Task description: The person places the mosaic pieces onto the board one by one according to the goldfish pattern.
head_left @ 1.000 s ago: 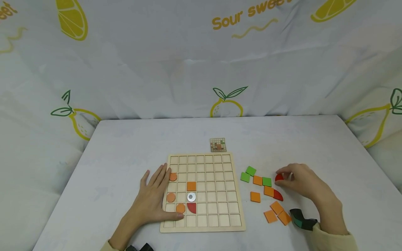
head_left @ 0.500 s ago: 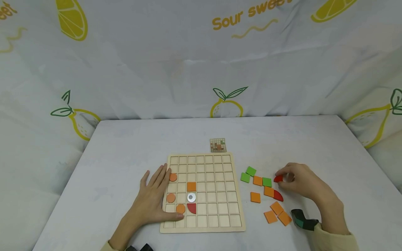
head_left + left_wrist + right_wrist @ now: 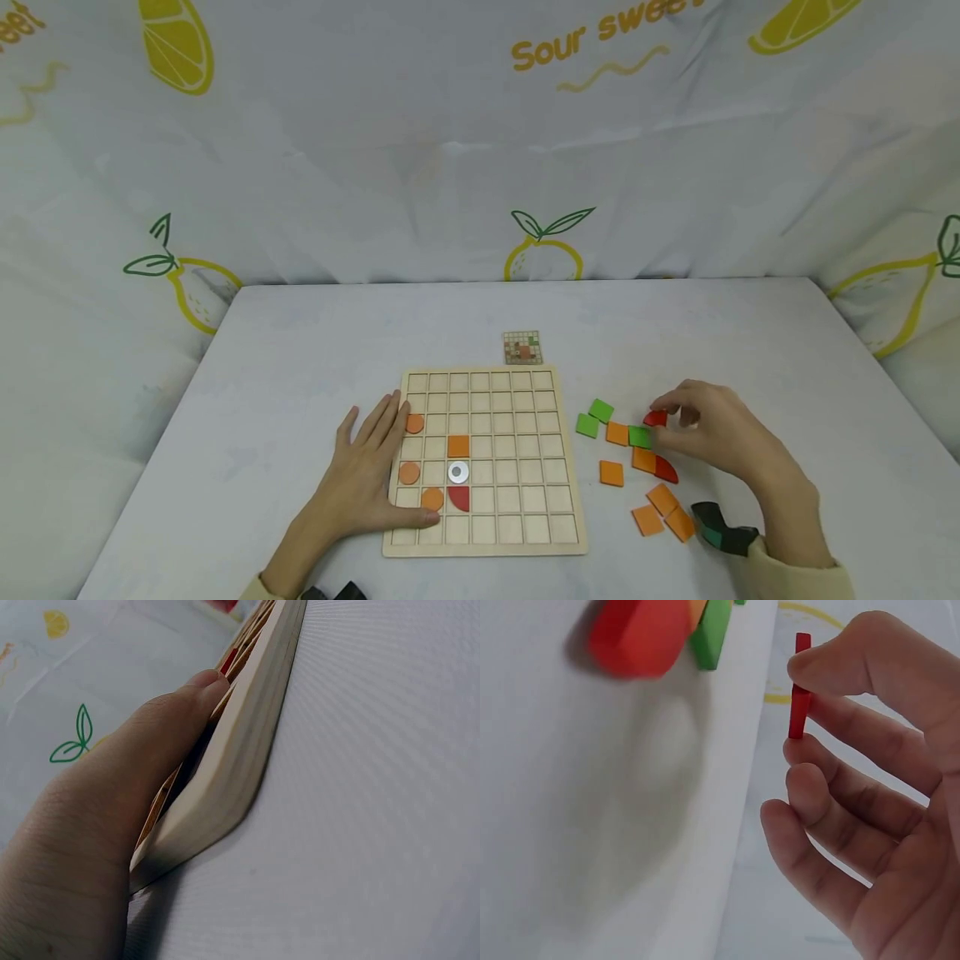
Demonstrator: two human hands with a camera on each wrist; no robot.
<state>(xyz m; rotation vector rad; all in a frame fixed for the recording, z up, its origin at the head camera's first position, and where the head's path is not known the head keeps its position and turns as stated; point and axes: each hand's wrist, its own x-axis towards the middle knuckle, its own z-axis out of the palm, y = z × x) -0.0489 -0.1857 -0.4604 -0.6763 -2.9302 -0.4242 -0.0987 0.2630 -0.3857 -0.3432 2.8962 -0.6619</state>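
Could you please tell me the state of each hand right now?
Left hand: open, resting on the wooden grid board.
Right hand: closed, pinching a red piece.

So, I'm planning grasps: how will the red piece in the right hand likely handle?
The red piece is probably stiff: its edge looks straight, pinched by the right hand. Small and thin, it's likely light; laid flat, it should slide, not roll.

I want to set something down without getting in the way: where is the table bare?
Bare table lies left of the left hand, behind the patterned card up to the curtain, and right of the right hand. Between the grid board and the right hand it is crowded with green tiles, orange tiles and a red piece.
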